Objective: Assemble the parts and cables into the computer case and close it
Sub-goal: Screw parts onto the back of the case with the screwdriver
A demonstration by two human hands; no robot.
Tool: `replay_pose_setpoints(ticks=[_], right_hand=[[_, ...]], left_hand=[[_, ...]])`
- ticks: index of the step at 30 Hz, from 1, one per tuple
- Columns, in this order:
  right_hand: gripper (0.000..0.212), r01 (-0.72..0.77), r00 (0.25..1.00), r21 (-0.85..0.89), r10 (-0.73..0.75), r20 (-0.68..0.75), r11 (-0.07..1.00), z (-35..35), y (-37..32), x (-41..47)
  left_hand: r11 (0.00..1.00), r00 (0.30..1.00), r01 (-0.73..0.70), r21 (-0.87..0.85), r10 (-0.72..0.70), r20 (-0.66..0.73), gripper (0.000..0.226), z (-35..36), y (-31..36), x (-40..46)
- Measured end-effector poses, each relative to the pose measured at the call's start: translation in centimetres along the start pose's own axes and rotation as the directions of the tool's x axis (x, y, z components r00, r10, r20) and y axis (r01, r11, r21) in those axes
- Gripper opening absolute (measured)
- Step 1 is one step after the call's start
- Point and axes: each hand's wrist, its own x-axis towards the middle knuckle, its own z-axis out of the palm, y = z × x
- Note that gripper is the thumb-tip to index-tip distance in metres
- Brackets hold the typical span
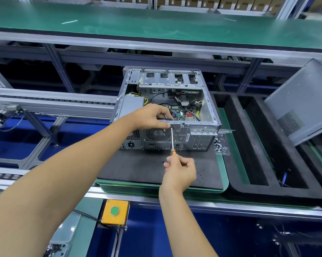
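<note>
Computer case [202, 115] lies open side up on a dark mat [138, 167] on the desk, its rear panel with fan grille [158, 134] and ports facing the person. Inside show the motherboard [188, 115], black cables and a grey power supply [131, 106] at the left. The left hand [152, 115] reaches over the near top rim of the case; its grip is curled there, thumb and forefinger pinched close together right at the screwdriver tip, on the rim edge above the fan grille. Whether a screw sits between those fingertips cannot be told. The right hand [180, 171] grasps the orange handle of a screwdriver [172, 141], fingers wrapped around it, with the thin shaft running up to the rim just beside the left fingertips. A clear tray of screws [219, 145] stands touching the case's right near corner. To the right sits black foam packing [249, 145], and a grey side panel [301, 102] leans tilted over it. A yellow box with a green button [115, 211] is fixed at the desk's front edge.
</note>
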Motion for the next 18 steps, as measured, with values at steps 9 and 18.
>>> replay_pose_setpoints(ticks=[9,18], right_hand=[[0.017,0.082,0.990,-0.253,-0.050,0.131,0.964,-0.4,-1.3,0.0],[0.013,-0.339,0.912,-0.099,0.353,0.211,0.936,-0.1,-2.6,-0.2]], left_hand=[[1.000,1.000,-0.007,0.004,0.007,-0.009,0.025,0.0,-0.2,0.1],[1.000,1.000,-0.010,-0.011,0.010,-0.011,0.026,0.1,-0.3,0.2]])
